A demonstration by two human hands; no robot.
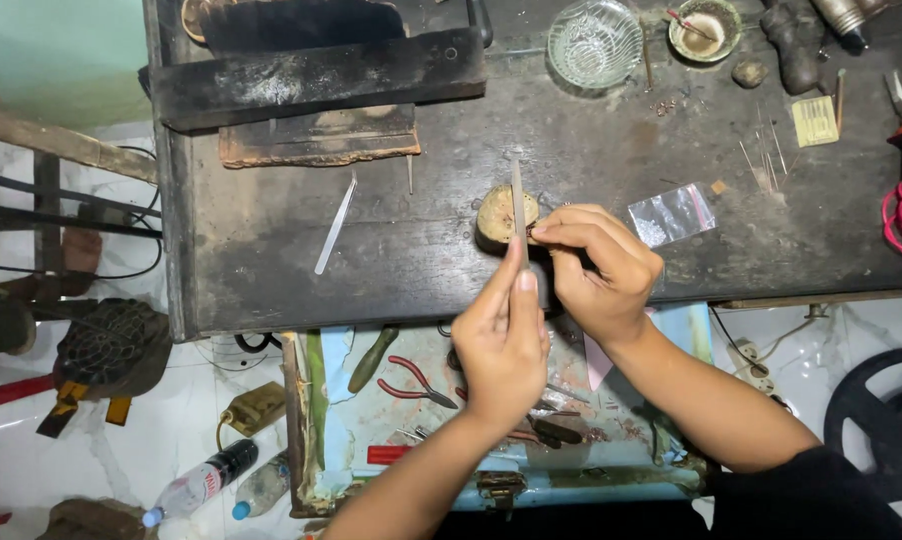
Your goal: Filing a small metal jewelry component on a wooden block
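1. Head view looks straight down on a dark workbench [271, 260], and both hands meet at its front edge.
2. Left hand [506, 340] is closed around a slim metal file [518, 205], blade pointing away from the body.
3. Right hand [601, 265] pinches a tiny workpiece at its fingertips [546, 232]; too small to identify.
4. That piece sits against the file, just beside a round wooden block [499, 215] on the workbench.
5. Step in hand looks like filing, with the hands together.
6. Next stroke calls for a firm pinch and a steady, level file.
7. Tweezers [336, 225] lie left of the block, a small plastic bag [674, 213] right of it, a glass bowl [594, 42] behind.
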